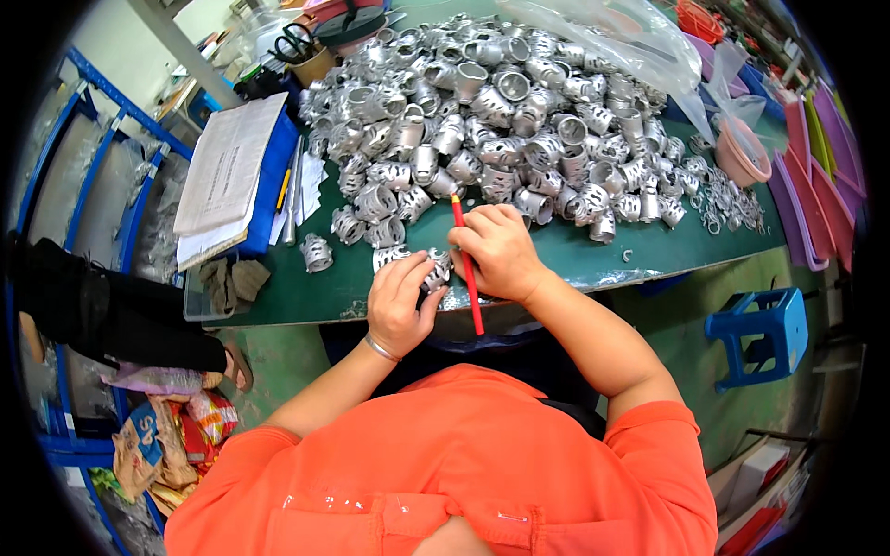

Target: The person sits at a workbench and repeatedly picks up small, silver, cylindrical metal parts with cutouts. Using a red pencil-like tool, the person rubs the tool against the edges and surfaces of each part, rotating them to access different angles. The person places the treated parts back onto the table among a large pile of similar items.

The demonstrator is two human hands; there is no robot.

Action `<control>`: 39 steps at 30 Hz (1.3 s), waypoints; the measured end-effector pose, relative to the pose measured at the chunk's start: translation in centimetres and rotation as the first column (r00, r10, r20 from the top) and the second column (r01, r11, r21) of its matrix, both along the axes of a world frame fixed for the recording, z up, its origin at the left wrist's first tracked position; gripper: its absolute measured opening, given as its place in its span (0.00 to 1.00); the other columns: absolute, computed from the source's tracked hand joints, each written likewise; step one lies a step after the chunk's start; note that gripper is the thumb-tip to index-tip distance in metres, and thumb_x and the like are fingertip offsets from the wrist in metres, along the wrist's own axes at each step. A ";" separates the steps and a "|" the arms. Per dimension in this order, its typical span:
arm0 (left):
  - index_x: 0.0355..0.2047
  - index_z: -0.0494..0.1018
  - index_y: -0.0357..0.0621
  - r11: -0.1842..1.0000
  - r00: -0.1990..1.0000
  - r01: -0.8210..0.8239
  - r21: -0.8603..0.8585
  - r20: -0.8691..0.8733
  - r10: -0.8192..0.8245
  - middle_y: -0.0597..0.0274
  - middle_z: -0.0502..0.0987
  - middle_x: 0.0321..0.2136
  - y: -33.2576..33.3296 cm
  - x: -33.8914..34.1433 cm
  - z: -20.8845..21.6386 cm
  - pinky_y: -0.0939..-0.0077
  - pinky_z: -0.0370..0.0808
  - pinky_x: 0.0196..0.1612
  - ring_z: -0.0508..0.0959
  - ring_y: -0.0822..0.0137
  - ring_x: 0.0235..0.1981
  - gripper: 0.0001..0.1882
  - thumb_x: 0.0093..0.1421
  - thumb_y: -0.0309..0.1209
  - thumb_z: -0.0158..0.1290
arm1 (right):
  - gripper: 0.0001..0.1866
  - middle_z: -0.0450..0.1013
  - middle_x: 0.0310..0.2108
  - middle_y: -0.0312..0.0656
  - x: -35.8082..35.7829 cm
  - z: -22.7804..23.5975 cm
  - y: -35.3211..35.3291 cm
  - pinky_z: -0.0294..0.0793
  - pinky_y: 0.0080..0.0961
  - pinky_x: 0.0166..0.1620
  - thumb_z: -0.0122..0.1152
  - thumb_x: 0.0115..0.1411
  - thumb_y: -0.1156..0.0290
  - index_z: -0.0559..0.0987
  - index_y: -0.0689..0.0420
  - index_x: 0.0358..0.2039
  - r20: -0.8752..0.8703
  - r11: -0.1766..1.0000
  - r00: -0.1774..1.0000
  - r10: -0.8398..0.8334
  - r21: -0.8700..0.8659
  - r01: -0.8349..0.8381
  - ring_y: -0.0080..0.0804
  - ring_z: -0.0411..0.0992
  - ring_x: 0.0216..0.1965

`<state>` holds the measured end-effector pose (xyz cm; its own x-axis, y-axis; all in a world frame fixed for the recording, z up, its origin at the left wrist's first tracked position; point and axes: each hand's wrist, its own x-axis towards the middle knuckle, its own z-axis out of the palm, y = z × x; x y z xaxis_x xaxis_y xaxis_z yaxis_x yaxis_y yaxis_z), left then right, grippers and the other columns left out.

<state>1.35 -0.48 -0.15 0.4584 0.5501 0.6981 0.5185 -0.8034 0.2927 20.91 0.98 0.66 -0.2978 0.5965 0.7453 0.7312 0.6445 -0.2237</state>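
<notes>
At the near edge of the green table, my left hand [399, 306] closes its fingers on a silver metal sleeve [438, 269] with cut-out openings. My right hand [499, 248] is a fist around a slim red stick-shaped tool [474, 301], which slants from a yellowish upper end down past the table edge. What its working end is, I cannot make out. Both hands are close together, the right one beside the sleeve. Just beyond them rises a large heap of similar silver sleeves [501, 120]. One single sleeve [316, 253] lies apart, left of my left hand.
A blue tray with papers [232, 171] sits at the table's left, beside a yellow pencil [284, 188]. Small metal rings [728, 199] and a pink bucket [742, 151] are at the right. A blue stool [760, 335] stands on the floor; another person's legs [120, 301] show at left.
</notes>
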 end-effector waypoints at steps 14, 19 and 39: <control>0.42 0.70 0.40 1.000 1.000 0.012 -0.012 0.025 -0.012 0.52 0.74 0.42 0.3 -0.3 -0.3 0.64 0.69 0.44 0.73 0.53 0.40 0.25 0.41 0.23 0.63 | 0.11 0.67 0.26 0.35 -0.3 0.4 0.2 0.63 0.31 0.38 0.61 0.42 0.71 0.72 0.51 0.28 0.038 1.000 0.999 -0.022 -0.002 0.022 0.35 0.69 0.34; 0.42 0.70 0.40 1.000 0.999 0.017 -0.018 0.037 -0.017 0.52 0.74 0.42 0.3 -0.2 -0.2 0.64 0.69 0.44 0.74 0.53 0.40 0.25 0.41 0.23 0.63 | 0.11 0.67 0.26 0.35 -0.3 0.5 0.1 0.63 0.31 0.38 0.61 0.42 0.71 0.72 0.51 0.28 0.043 0.999 0.998 -0.035 0.004 0.034 0.35 0.69 0.33; 0.40 0.71 0.40 0.998 0.999 0.014 -0.056 0.043 -0.012 0.52 0.74 0.42 0.5 -0.3 -0.3 0.64 0.70 0.41 0.74 0.53 0.39 0.24 0.40 0.22 0.63 | 0.11 0.69 0.27 0.35 -0.3 0.4 0.5 0.63 0.30 0.38 0.61 0.42 0.70 0.72 0.51 0.28 0.050 0.998 0.999 -0.021 -0.053 0.024 0.34 0.70 0.34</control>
<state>1.04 0.00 -0.40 0.4358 0.5832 0.6855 0.4943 -0.7916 0.3593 20.56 1.50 1.05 -0.3192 0.6421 0.6970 0.7562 0.6159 -0.2211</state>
